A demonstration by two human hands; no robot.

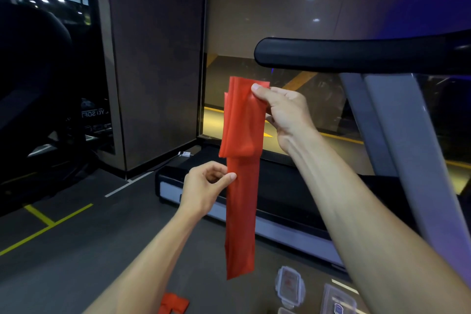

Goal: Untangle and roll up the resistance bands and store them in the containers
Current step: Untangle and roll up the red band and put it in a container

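A red band (242,186) hangs in the air in front of the person, held up over the grey floor (76,250) beside a treadmill (280,211). The right hand (285,115) is the higher one, its thumb and curled fingers pinching the band's upper right edge, where the band is folded over itself into a wider, bunched wad of layers. Below that wad a single flat strip drops straight down, its loose end hanging free above the floor. The left hand (206,186) is lower and to the left, pinching the strip's left edge between thumb and forefinger just under the folded part, the other fingers curled in. Near the bottom edge, on the floor, lies a second red band (174,302), crumpled and only partly in view. To the right of it, close to the treadmill's near side, sit clear plastic containers (290,285), grouped just beside one another. The treadmill's dark handrail (356,55) crosses above the right hand.
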